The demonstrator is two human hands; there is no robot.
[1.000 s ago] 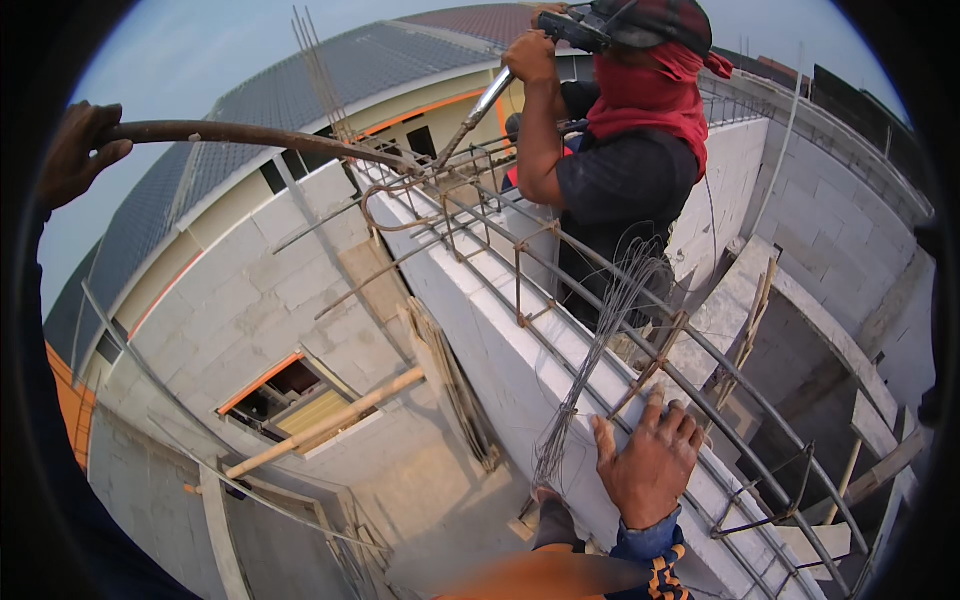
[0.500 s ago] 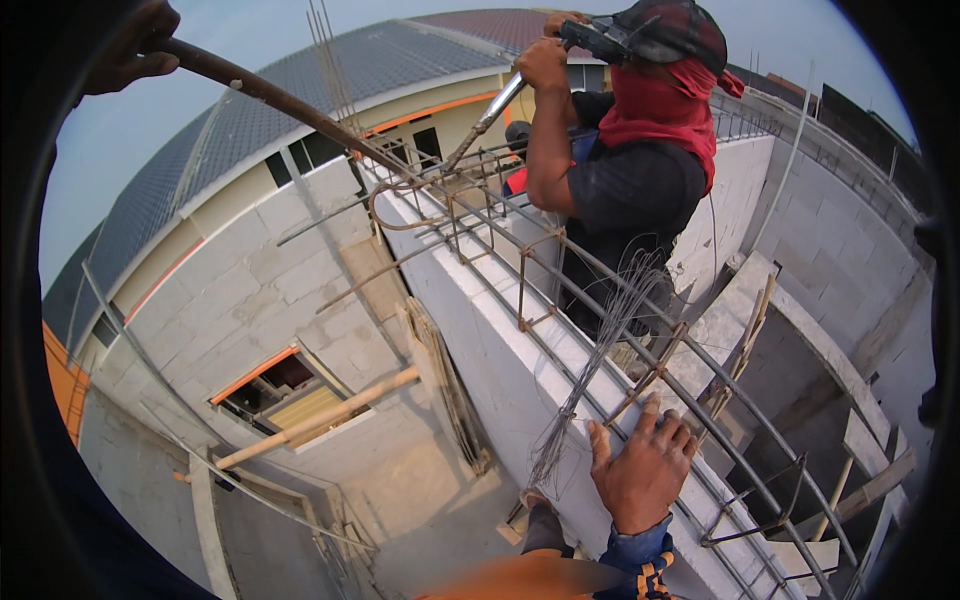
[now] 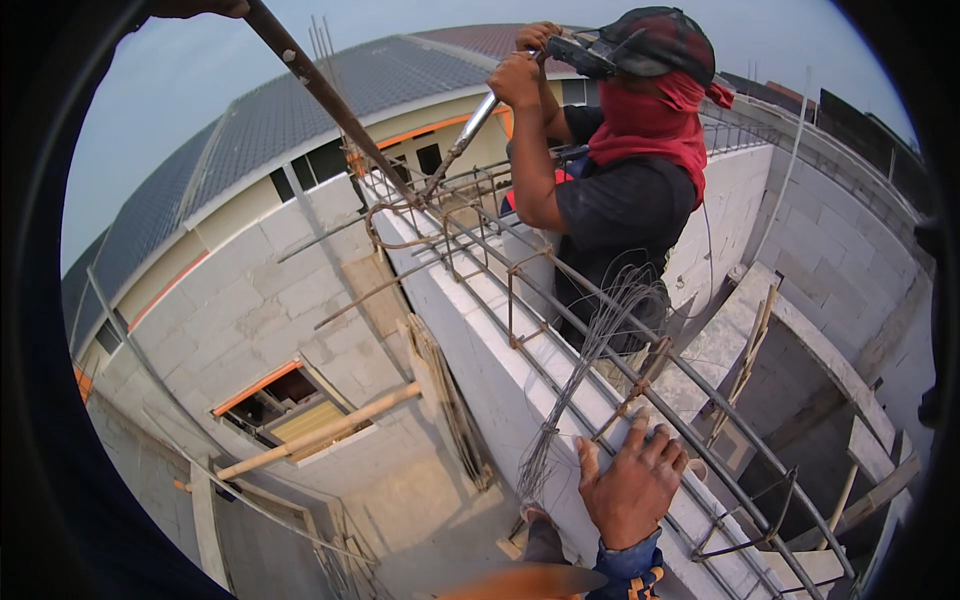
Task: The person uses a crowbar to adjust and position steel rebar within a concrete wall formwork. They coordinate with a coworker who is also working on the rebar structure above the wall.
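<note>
At the top left, my left hand [image 3: 198, 8] is closed on a long brown metal pipe [image 3: 325, 92]; the frame edge cuts off most of the hand. The pipe slants down to the far end of a steel rebar cage [image 3: 512, 290], near a bent rod loop [image 3: 385, 225]. My right hand [image 3: 630, 490] lies with fingers spread on the cage's near part, above the white block wall [image 3: 535, 385]. Beside its thumb, a bundle of thin tie wire [image 3: 575, 385] hangs over the wall. A co-worker [image 3: 635, 190] grips a silver bar [image 3: 472, 125] whose lower end meets the same rebar.
Far below on the left lies a floor [image 3: 400, 500], with a bamboo pole [image 3: 320, 432] across a window opening and planks [image 3: 445, 400] leaning on the wall. On the right are a concrete ledge [image 3: 715, 350] and a deep drop beyond the cage.
My left hand and the pipe's upper end have moved up and right in view, so the pipe stands steeper. The co-worker's hands and bar have shifted slightly left. My right hand stays on the cage.
</note>
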